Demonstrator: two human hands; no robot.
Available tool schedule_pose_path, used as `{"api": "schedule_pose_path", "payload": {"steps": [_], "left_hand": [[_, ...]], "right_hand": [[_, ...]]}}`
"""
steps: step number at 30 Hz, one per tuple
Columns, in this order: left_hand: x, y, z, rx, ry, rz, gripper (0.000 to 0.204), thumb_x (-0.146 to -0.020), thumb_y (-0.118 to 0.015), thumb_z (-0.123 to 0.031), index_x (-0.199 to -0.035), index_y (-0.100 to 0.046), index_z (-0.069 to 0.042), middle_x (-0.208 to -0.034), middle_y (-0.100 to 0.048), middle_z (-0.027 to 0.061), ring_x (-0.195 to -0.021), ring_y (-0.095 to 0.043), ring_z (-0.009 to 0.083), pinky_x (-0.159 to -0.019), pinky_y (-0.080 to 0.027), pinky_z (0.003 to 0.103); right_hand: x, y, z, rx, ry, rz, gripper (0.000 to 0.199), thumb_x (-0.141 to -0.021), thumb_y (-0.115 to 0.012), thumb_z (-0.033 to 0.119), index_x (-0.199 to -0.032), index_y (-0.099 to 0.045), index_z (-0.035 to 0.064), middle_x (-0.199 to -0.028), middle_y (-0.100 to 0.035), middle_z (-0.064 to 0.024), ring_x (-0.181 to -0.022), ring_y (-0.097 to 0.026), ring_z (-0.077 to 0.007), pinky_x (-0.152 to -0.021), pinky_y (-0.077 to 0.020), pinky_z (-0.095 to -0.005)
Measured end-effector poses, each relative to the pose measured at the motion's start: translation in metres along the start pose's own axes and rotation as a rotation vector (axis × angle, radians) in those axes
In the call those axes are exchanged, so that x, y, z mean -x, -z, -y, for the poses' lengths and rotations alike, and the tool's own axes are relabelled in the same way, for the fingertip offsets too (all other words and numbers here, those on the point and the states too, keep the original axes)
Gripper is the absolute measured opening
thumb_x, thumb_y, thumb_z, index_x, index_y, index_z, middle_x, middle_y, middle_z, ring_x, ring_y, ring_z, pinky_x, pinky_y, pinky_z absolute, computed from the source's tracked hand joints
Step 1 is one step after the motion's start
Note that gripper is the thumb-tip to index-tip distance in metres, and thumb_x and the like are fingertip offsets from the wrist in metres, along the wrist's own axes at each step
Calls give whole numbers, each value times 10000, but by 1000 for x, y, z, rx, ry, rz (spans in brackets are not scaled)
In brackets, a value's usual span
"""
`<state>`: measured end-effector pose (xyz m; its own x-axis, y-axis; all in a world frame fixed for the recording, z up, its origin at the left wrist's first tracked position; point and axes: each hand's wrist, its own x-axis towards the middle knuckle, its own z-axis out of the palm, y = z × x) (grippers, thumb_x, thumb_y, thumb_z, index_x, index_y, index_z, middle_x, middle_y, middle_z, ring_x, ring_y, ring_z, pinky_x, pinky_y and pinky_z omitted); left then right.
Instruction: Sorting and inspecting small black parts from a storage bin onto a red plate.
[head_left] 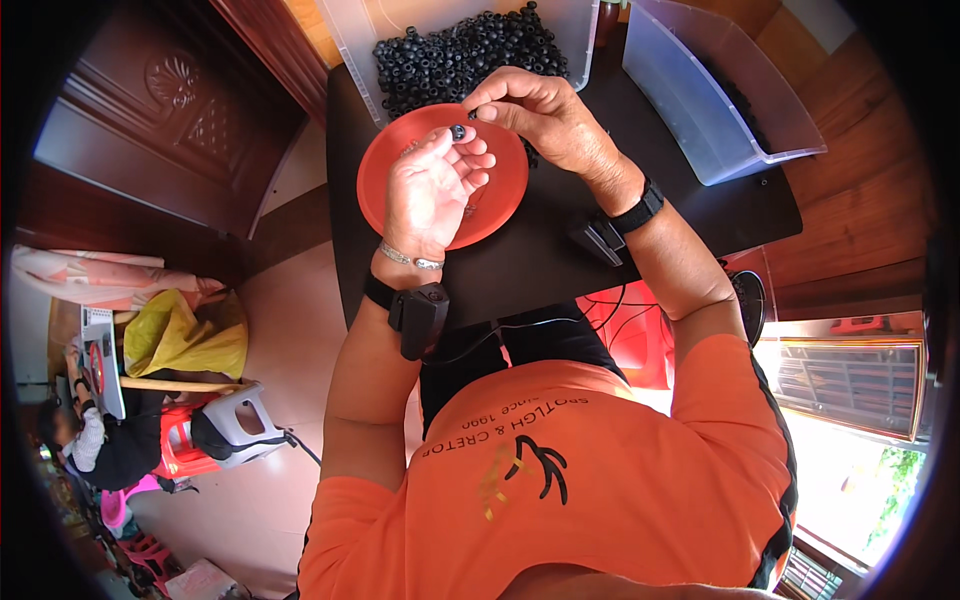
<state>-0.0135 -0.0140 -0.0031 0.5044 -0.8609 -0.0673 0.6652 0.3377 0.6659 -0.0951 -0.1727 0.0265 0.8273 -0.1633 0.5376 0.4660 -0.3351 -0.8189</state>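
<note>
- The left hand (432, 190) is raised over the red plate (385, 205), palm turned up toward the camera, with the wrist bent back and the forearm coming in from the lower edge.
- Its fingers are curled inward, and the thumb and fingertips pinch a small black ring (457, 131) at the top of the hand.
- The right hand (540, 115) comes from the right side, back of the hand up, with the wrist bent down toward the left hand.
- Its thumb and forefinger are pressed together just beside the ring; whether a second small piece sits between them I cannot tell.
- Both hands almost touch at the ring, directly above the plate.
- Just behind the grip stands a clear plastic bin (350, 45) filled with many black rings (455, 55).
- To the right of the grip, well apart, a second clear bin (740, 110) lies tilted on the black table (540, 260).
- Each wrist carries a black strap with a small device.
</note>
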Motion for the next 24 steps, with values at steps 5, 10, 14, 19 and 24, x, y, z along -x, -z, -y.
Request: {"api": "schedule_pose_path", "payload": {"steps": [5, 10, 14, 19, 24], "left_hand": [[-1, 1, 2, 4, 9, 9, 262, -899, -527, -264, -961, -578, -14, -876, -604, 92, -821, -601, 216, -725, -466, 301], [-2, 1, 4, -10, 30, 7, 247, -893, -534, -253, -959, -573, -18, -866, -602, 91, -813, -601, 214, -719, -466, 302], [-2, 1, 4, -10, 38, -22, 237, -885, -542, -240, -952, -572, -15, -865, -602, 92, -807, -604, 215, -716, -466, 304], [-3, 2, 5, -13, 43, -31, 238, -883, -545, -236, -954, -573, -10, -868, -604, 95, -802, -606, 220, -714, -468, 311], [-3, 5, 5, 59, 52, 13, 256, -894, -528, -243, -976, -567, -3, -888, -609, 104, -820, -602, 225, -722, -464, 314]], "right_hand": [[1, -2, 5, 137, 33, 68, 114, -875, -587, 28, -968, -652, 17, -914, -600, -46, -890, -589, -140, -821, -473, -262], [3, -3, 7, 199, 78, 80, 105, -866, -590, 18, -948, -656, 21, -883, -597, -54, -856, -590, -152, -769, -481, -266], [3, -4, 10, 266, 96, 84, 98, -854, -597, 5, -932, -655, 19, -872, -596, -59, -843, -592, -157, -747, -484, -271], [3, -4, 10, 303, 115, 93, 98, -844, -605, -6, -925, -655, 18, -866, -598, -59, -835, -598, -156, -747, -487, -271], [5, -9, 10, 56, -104, 18, 137, -816, -643, -7, -949, -655, 23, -874, -610, -37, -845, -592, -123, -745, -491, -260]]}}
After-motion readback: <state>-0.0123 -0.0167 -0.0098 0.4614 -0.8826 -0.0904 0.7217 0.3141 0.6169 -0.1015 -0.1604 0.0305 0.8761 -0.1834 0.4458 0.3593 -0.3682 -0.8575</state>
